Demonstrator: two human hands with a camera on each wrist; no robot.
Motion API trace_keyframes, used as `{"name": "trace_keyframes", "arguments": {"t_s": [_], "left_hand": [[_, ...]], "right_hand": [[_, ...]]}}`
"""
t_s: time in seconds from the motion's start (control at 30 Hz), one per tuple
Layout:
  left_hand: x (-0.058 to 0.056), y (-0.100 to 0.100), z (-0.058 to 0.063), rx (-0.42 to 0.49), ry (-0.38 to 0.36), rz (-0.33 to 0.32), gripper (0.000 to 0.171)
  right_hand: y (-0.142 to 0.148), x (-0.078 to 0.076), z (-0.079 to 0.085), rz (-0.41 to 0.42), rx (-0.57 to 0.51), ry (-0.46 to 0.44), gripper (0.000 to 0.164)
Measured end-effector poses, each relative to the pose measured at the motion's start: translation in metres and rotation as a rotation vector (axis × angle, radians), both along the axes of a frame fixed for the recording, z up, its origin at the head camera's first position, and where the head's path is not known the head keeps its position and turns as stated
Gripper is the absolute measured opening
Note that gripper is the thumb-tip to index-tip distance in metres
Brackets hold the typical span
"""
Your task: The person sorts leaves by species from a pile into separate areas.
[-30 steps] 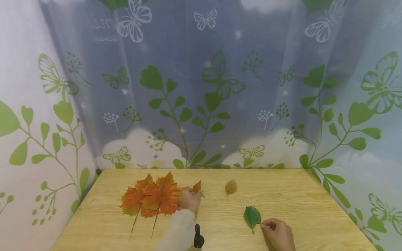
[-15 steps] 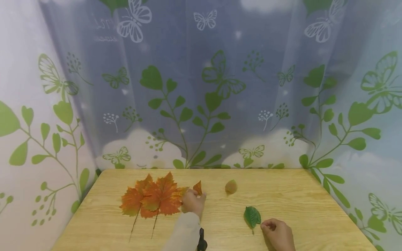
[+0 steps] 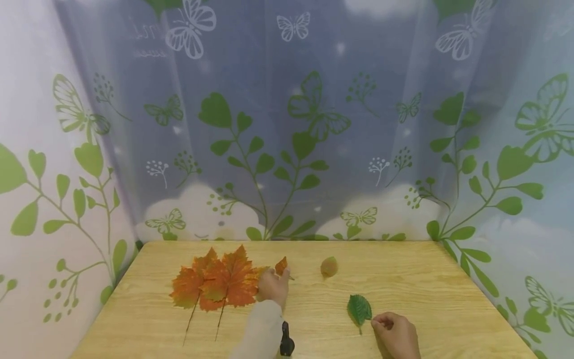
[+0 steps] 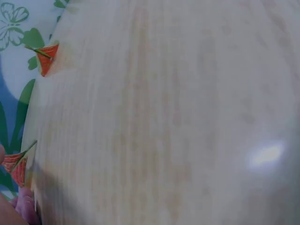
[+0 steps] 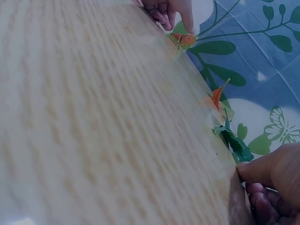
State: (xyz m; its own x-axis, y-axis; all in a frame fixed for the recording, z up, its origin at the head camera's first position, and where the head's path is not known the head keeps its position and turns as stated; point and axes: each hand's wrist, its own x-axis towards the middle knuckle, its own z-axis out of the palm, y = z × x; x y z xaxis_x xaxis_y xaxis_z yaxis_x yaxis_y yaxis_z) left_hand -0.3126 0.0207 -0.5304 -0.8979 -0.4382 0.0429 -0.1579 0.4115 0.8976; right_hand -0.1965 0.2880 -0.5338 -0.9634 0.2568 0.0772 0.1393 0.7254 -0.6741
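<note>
My left hand (image 3: 273, 288) is at a small orange leaf (image 3: 281, 265) near the table's far side. Its thumb and a finger lie on either side of the leaf, whose thin stem shows past the thumb. In the right wrist view one digit of the left hand (image 5: 169, 13) reaches straight down to the leaf (image 5: 187, 41), and the other fingers are curled. My right hand (image 3: 396, 333) pinches a stem at the edge of a green serrated leaf (image 3: 358, 310) lying on the table. A second stem points toward me from the green leaf's lower end.
Several large orange maple leaves (image 3: 230, 279) lie overlapping at the left, two long stems pointing toward me. A small brownish-green leaf (image 3: 329, 267) lies at the back, right of centre. Printed curtains (image 3: 287, 164) enclose the wooden table (image 3: 448, 299). My left wrist wears a black device (image 3: 286, 340).
My left hand shifted slightly right and then back left; the orange leaf's stem, covered half a second ago, shows again. The leaf barely moved. My right hand and the green leaf stayed put.
</note>
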Motion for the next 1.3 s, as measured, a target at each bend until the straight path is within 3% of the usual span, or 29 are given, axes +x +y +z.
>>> {"name": "trace_keyframes", "arguments": {"t_s": [0.2, 0.53, 0.73, 0.93, 1.07, 1.3], "left_hand": [[-0.003, 0.003, 0.009, 0.017, -0.035, 0.017, 0.053], [-0.012, 0.008, 0.000, -0.042, 0.004, 0.091, 0.041], [-0.012, 0.008, -0.001, -0.061, 0.001, 0.091, 0.032], [-0.009, 0.008, 0.001, -0.003, 0.015, 0.069, 0.018], [-0.006, 0.008, 0.000, 0.009, 0.022, 0.090, 0.007], [-0.005, 0.008, -0.001, 0.032, 0.013, 0.073, 0.004]], "right_hand": [[0.001, 0.000, -0.001, -0.007, -0.005, 0.003, 0.007], [0.000, 0.001, 0.001, -0.013, -0.022, 0.000, 0.006], [-0.001, 0.001, 0.001, -0.008, -0.019, -0.003, 0.007], [0.000, 0.001, 0.000, -0.020, -0.013, 0.004, 0.006], [0.001, 0.001, -0.002, -0.013, -0.017, -0.002, 0.007], [0.001, 0.000, -0.004, -0.013, -0.020, -0.003, 0.007]]}}
